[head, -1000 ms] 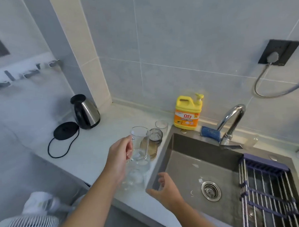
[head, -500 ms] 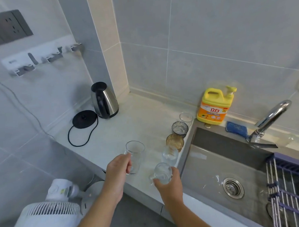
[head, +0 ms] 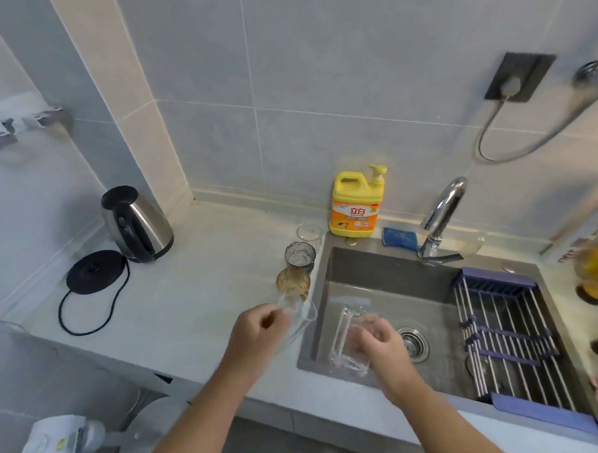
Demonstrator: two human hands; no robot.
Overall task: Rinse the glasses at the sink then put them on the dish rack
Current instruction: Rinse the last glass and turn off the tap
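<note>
Tall clear drinking glass lies tilted, nearly on its side, low over the grey steel sink, just left of the drain. The right hand grips it w/ fingers curled round it. A second clear glass is gripped by the left hand, above the pale stone counter just beside the sink's left rim. Three more stand in a row on the counter along that rim: an amber patterned glass, a smoky grey glass & a small clear tumbler nearest the wall.

Step in hand, prob.: bringing the first two glasses to the sink for rinsing; nothing sits on the rack. The next move calls for water from the curved chrome tap at the back rim, so one hand must free up to turn it on. Then each glass goes to the purple-framed dish rack w/ steel rods across the sink's right side.

Hard to make out: both held glasses are blurred & see-through, edges faint; can't tell if either holds water. No stream shows at the tap. Objects at the frame's right edge are cut off & blurred, not identifiable.
</note>
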